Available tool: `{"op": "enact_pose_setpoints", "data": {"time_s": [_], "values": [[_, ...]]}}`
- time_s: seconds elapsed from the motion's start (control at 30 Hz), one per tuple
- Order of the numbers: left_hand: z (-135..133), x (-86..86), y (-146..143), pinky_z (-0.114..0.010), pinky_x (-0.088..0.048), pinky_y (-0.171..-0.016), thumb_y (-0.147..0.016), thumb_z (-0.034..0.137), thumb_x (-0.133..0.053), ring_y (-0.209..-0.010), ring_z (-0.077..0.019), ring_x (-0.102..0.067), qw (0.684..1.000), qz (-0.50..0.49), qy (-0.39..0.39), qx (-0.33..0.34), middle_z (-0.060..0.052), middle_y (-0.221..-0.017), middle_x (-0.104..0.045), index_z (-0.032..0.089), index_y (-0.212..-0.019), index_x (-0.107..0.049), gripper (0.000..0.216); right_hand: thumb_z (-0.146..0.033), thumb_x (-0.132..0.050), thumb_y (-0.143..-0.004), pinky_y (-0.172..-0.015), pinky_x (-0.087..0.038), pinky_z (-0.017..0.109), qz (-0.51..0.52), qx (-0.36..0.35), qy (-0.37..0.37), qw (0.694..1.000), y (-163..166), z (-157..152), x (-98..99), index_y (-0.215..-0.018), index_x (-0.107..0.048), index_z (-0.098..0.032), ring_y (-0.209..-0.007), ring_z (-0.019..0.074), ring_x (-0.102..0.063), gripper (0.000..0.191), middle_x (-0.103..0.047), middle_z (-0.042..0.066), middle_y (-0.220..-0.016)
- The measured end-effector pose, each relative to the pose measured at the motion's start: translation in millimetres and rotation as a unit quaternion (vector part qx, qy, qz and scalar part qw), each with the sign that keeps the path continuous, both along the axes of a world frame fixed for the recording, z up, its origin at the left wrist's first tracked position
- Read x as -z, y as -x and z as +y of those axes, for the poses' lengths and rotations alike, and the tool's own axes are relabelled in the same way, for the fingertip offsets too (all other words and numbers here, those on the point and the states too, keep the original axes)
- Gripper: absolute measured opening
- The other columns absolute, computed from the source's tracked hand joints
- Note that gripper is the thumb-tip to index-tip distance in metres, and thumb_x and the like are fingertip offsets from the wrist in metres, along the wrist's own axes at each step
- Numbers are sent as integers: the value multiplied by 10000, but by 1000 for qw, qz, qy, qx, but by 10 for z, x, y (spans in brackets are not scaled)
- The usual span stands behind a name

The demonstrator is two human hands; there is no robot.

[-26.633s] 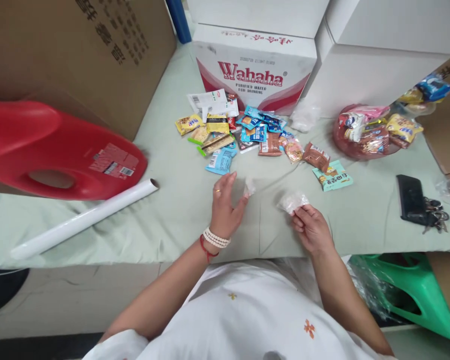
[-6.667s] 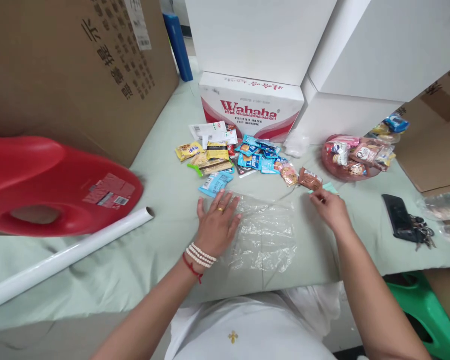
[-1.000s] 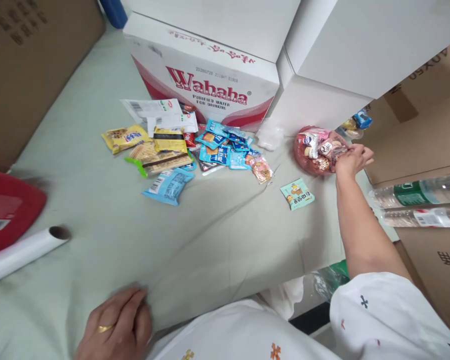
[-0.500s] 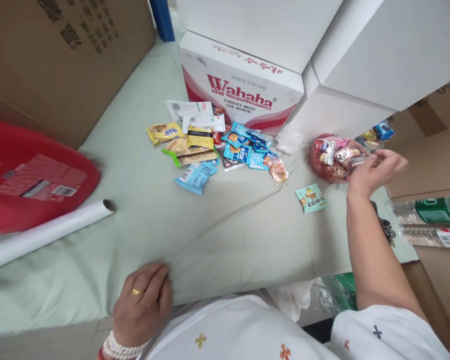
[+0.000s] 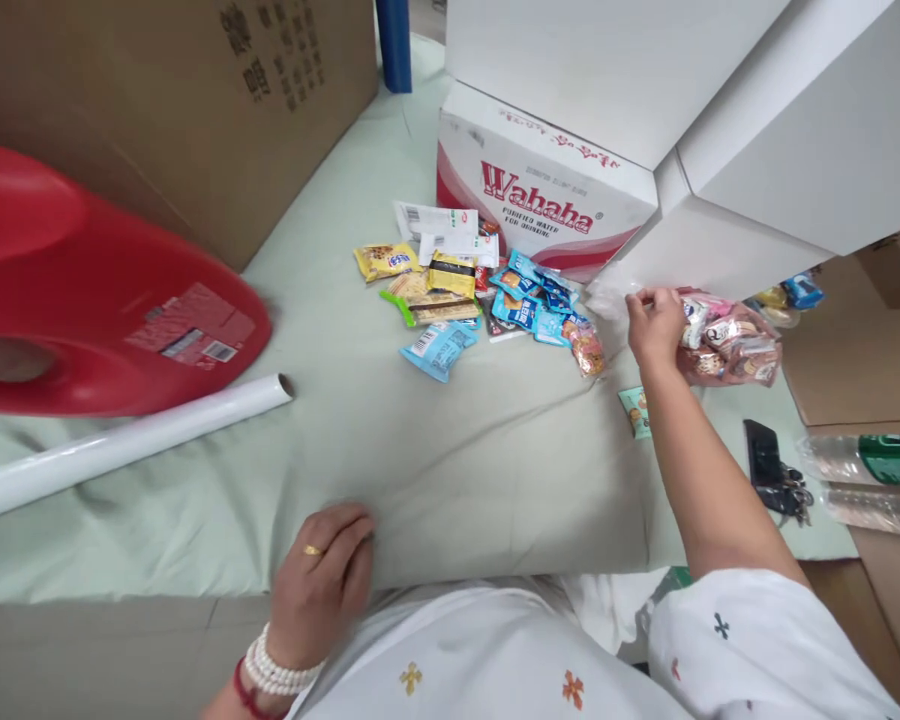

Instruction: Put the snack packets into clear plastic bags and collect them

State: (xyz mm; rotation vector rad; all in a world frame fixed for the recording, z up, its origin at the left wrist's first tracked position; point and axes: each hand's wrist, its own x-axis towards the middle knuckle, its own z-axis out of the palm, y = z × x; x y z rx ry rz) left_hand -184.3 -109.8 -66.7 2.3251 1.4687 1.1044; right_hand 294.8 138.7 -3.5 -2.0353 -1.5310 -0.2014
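My right hand [image 5: 655, 325] reaches across the table with its fingers pinched at the right end of a crumpled clear plastic bag [image 5: 607, 292]. Just right of that hand lies a reddish see-through bag of wrapped snacks [image 5: 739, 345]. Beneath my forearm, a small mint-green packet [image 5: 634, 410] is partly covered. At the table's front edge rests my left hand [image 5: 322, 580], its fingers curled and nothing visible in them. Between the hands and the boxes is a loose pile of snacks: yellow packets [image 5: 386, 261], blue packets [image 5: 516, 308], a light-blue packet [image 5: 439, 350] and white sachets [image 5: 435, 222].
A Wahaba-style red and white water carton [image 5: 540, 190] stands behind the snacks, under white boxes [image 5: 607, 60]. On the left are a red plastic jug [image 5: 120, 280], a white roll [image 5: 135, 445] and a brown carton [image 5: 165, 120]. Keys [image 5: 791, 495] and plastic bottles [image 5: 870, 460] lie right.
My right hand has moved left, off the reddish snack bag to the clear plastic, and its forearm now partly covers the mint-green packet. The view has shifted left; my left hand stays at the edge.
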Motion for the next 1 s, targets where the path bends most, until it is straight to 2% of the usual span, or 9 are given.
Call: {"op": "enact_pose_setpoints", "data": {"time_s": [0.1,0.2,0.27,0.37,0.47,0.6,0.73,0.87,1.0], "values": [[42,-81,-18,-341,-590,-807,-894,56,-568,-883,-195,-701,996,-67,51,-26,-64,-1001,-699,223,-1000,-668,222,-383,-567,-950,-755,-469,340,84,-31,-26,996,-51,-191,-49,-915,-599,-206,-743,191,-527,183,-567,13,-800],[152,-207,-134,-335,-591,-804,-898,56,-565,-903,-188,-696,994,-97,58,-1,-59,-1028,-691,228,-994,-668,222,-354,-613,-906,-806,-476,358,32,-27,-8,999,-68,-249,-53,-916,-613,-201,-770,198,-544,153,-605,31,-845],[234,-308,-262,-334,-589,-795,-897,48,-555,-914,-189,-687,993,-104,53,36,-62,-1028,-690,230,-984,-665,229,-318,-644,-867,-862,-468,382,-15,5,14,1000,-51,-165,-30,-943,-639,-199,-859,225,-561,141,-631,68,-953],[314,-441,-457,-322,-580,-782,-892,24,-535,-926,-186,-670,989,-112,43,84,-68,-1027,-691,228,-974,-659,253,-280,-652,-843,-866,-454,393,-27,47,56,997,3,46,12,-967,-673,-210,-911,244,-557,144,-618,91,-1070],[339,-503,-559,-298,-566,-791,-884,-1,-522,-934,-169,-655,984,-135,42,110,-63,-1033,-686,225,-986,-654,281,-244,-602,-861,-870,-449,382,5,39,45,998,39,155,44,-907,-673,-202,-904,234,-553,95,-621,82,-1018],[405,-495,-572,-275,-552,-788,-898,14,-506,-899,-147,-654,976,-171,87,101,-43,-1002,-678,220,-952,-654,259,-266,-551,-896,-823,-468,344,70,2,12,997,-4,11,61,-917,-651,-177,-806,198,-549,135,-634,47,-874],[638,-470,-701,-286,-546,-782,-890,30,-490,-862,-150,-660,966,-196,119,120,-32,-945,-685,212,-886,-664,252,-258,-571,-895,-901,-458,370,-4,9,22,1000,-25,-147,32,-960,-672,-174,-878,212,-564,146,-633,69,-949],[938,-442,-1067,-301,-532,-770,-835,4,-485,-848,-164,-656,952,-221,118,178,-40,-894,-684,199,-839,-668,267,-315,-655,-878,-881,-453,383,-56,54,55,995,75,-9,4,-1086,-713,-205,-917,226,-557,242,-605,90,-1120],[1126,-310,-1378,-287,-498,-730,-796,-20,-478,-809,-159,-634,929,-272,145,205,-44,-857,-675,190,-785,-661,279,-268,-600,-906,-865,-443,386,-55,67,64,994,157,193,-18,-1036,-738,-194,-899,221,-546,203,-591,106,-1148]]}}
